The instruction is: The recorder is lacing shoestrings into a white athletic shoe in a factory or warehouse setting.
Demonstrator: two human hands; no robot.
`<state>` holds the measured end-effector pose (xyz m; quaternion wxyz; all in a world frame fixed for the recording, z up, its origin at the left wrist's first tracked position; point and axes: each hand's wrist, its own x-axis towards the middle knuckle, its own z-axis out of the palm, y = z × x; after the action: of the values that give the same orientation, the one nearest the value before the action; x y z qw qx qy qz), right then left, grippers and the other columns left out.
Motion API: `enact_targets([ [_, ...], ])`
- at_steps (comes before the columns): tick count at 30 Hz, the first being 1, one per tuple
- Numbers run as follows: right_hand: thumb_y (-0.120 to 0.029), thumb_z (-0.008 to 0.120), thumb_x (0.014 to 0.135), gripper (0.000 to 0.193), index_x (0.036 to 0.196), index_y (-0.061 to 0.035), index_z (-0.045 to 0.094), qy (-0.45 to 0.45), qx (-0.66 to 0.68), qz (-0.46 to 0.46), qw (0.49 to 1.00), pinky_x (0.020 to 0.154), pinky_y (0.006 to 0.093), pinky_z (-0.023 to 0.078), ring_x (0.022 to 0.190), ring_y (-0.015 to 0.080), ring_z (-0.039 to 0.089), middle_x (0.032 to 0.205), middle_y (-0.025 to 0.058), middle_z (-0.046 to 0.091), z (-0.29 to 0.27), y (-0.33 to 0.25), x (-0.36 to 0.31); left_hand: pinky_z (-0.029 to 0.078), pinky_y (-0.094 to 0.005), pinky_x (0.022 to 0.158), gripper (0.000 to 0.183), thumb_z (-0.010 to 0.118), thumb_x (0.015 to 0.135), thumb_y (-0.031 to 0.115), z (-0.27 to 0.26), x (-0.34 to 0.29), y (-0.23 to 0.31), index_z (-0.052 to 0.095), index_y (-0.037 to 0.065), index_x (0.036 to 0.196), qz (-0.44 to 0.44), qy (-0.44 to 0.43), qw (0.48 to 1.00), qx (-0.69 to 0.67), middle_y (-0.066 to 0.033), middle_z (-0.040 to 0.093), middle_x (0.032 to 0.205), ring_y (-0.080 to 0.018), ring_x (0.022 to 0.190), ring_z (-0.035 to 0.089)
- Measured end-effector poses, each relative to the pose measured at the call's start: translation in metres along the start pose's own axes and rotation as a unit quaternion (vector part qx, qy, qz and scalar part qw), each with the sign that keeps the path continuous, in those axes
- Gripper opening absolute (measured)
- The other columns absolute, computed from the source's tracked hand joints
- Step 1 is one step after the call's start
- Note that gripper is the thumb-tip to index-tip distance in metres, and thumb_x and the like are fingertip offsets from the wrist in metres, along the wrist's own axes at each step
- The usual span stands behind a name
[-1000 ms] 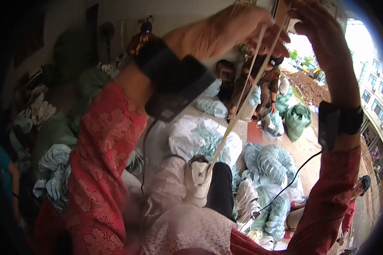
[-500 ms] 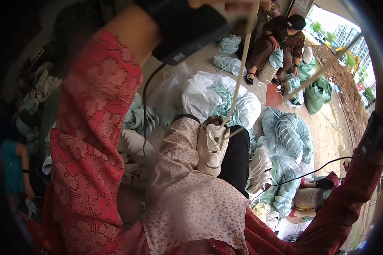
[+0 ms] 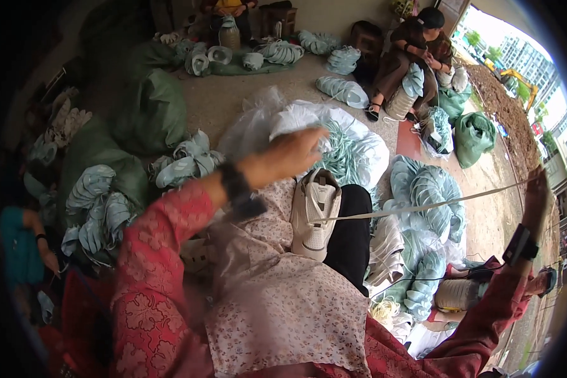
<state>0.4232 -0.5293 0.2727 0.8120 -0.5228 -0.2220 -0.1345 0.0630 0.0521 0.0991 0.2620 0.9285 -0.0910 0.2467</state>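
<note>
A cream sneaker (image 3: 310, 242) rests between my knees, its toe toward me and its opening away. From its eyelets a pale shoelace (image 3: 416, 208) runs taut to the far right. My right hand (image 3: 535, 189), arm stretched out, is closed on the lace's other end. My left hand (image 3: 293, 153) hovers just above and left of the shoe's opening, in front of a bundle of pale green laces (image 3: 341, 148). Motion smears its fingers, so I cannot make out whether they hold anything.
Stacked pale blue-green shoe parts (image 3: 431, 195) lie right of my knees, more (image 3: 97, 201) at left. Green sacks (image 3: 151, 113) stand at far left. A seated person (image 3: 416, 63) works at far right; others sit at the back and right. A white plastic bag (image 3: 375, 151) lies ahead.
My left hand has come down from the upper edge toward the shoe. My right arm has swung lower, and the lace to it now runs flatter. The lace that rose toward my left hand no longer shows.
</note>
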Motion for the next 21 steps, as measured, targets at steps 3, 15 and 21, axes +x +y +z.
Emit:
enact_targets([
  [3,-0.011,0.053,0.097,0.027,0.121,0.0018,0.053,-0.159,0.085,0.137,0.974,0.058,0.0249,0.051,0.070,0.0143,0.061,0.092,0.0100,0.067,-0.109,-0.024,-0.003,0.051,-0.0338,0.071,0.012,0.066,0.082,0.008,0.039,-0.047,-0.002,0.063,0.005,0.093,0.114,-0.034,0.988,-0.102,-0.0090,0.059,0.086,-0.0259,0.078,0.061],
  [15,-0.017,0.068,0.082,0.031,0.111,-0.0071,0.065,-0.510,-0.342,0.154,0.774,0.063,0.0284,0.051,0.075,0.0139,0.064,0.091,0.0038,0.068,0.216,0.172,-0.350,0.050,-0.0348,0.072,0.018,0.069,0.082,0.014,0.070,-0.107,0.031,0.064,0.008,0.098,0.017,-0.081,0.993,-0.083,-0.0081,0.058,0.093,-0.0254,0.081,0.062],
  [21,-0.011,0.072,0.081,0.020,0.100,-0.0052,0.067,-0.580,-0.473,-0.093,0.657,0.065,0.0296,0.051,0.073,0.0204,0.065,0.086,0.0102,0.064,0.244,0.198,-0.371,0.052,-0.0419,0.070,0.019,0.067,0.083,0.022,0.082,-0.094,0.037,0.060,0.009,0.096,-0.047,-0.057,0.996,-0.052,-0.0081,0.057,0.097,-0.0330,0.082,0.063],
])
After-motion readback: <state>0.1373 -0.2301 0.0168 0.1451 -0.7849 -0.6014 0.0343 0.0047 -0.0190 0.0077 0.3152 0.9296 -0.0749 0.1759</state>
